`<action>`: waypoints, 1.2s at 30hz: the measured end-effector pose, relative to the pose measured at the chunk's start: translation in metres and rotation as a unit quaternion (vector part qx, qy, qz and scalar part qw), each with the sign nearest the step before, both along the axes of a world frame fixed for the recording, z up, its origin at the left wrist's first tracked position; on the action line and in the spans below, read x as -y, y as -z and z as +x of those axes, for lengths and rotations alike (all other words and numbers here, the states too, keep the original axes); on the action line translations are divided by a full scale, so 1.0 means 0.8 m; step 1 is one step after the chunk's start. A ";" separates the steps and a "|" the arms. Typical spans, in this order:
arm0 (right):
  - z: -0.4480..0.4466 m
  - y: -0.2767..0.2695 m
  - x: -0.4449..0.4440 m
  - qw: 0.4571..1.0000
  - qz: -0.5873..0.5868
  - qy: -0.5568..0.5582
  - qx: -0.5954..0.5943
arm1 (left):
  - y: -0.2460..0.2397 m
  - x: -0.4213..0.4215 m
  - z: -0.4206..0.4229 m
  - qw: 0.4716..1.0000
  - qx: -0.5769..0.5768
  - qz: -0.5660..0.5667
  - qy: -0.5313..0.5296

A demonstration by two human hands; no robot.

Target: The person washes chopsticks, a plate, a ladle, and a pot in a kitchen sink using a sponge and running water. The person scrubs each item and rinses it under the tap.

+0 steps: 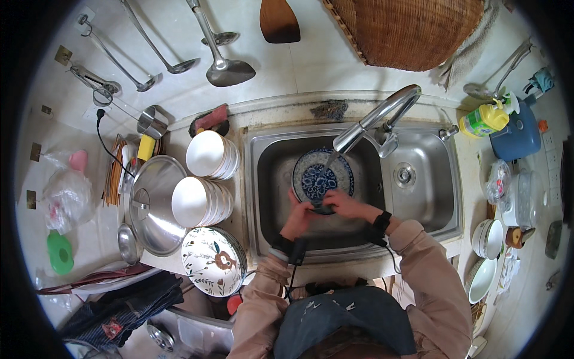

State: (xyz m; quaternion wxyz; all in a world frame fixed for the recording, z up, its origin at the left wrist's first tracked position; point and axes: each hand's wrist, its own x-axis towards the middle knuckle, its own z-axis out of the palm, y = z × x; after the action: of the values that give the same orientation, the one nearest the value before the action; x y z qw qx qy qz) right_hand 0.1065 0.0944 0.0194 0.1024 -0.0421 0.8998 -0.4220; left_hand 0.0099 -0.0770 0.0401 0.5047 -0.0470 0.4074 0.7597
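Note:
A blue-and-white patterned plate (pixel 319 177) is held over the large basin of a stainless steel sink (pixel 278 242). My left hand (pixel 298 217) grips its near-left rim. At the near-right part of the rim my right hand (pixel 347 204) rests against the plate, fingers bent; whether it holds a cloth there is hard to tell. Water runs from the chrome faucet (pixel 358 132) onto the plate's face. Both wrists wear black bands with cables.
Stacked white bowls (pixel 197 202) and floral plates (pixel 210 262) stand left of the sink, beside a steel lid (pixel 157 206). A yellow spray bottle (pixel 482 120) and more bowls (pixel 487 240) are on the right. Ladles (pixel 231 72) and a woven basket (pixel 408 33) hang behind.

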 end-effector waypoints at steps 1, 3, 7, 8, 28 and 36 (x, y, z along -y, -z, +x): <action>0.004 -0.001 -0.010 0.998 0.046 0.033 -0.033 | -0.004 0.002 -0.001 0.999 -0.049 0.023 0.002; -0.002 -0.003 -0.024 0.975 0.193 0.106 -0.010 | -0.012 0.005 0.001 0.999 -0.047 0.010 0.017; -0.045 -0.010 -0.003 0.946 0.093 0.245 -0.191 | -0.011 0.006 0.010 0.998 -0.038 0.028 0.041; -0.051 -0.011 0.011 0.946 0.072 0.241 -0.203 | -0.007 0.006 0.011 0.999 -0.022 0.022 0.044; -0.037 0.011 0.046 0.986 -0.086 0.083 -0.118 | 0.010 0.005 0.013 0.991 0.127 -0.048 0.011; 0.041 0.022 0.023 0.958 0.241 0.096 -0.122 | -0.021 0.013 -0.010 0.987 -0.142 -0.065 0.036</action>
State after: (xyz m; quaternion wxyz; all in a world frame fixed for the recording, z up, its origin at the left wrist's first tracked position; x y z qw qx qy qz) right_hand 0.1394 0.0762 0.0017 -0.0417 0.0198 0.9803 -0.1923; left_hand 0.0017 -0.0875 0.0567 0.4648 0.0433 0.5246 0.7119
